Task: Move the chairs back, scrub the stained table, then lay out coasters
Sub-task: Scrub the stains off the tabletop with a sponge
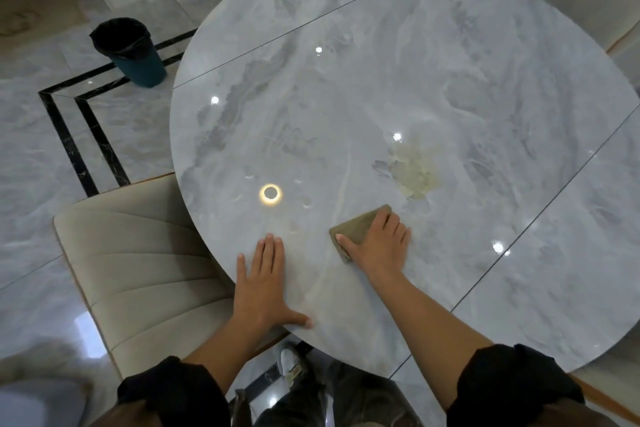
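Left hand (265, 284) flat at table (381, 80) rim; right hand (379, 246) flat, pressing pad (356, 224) near stain (414, 173); chair (138, 270) under edge.

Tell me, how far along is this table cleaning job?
About midway. The chair sits at the table edge, so moving chairs back is unclear. Scrubbing is in hand: the right hand presses a brown pad just short of the yellowish stain, left hand flat. No coasters are visible.
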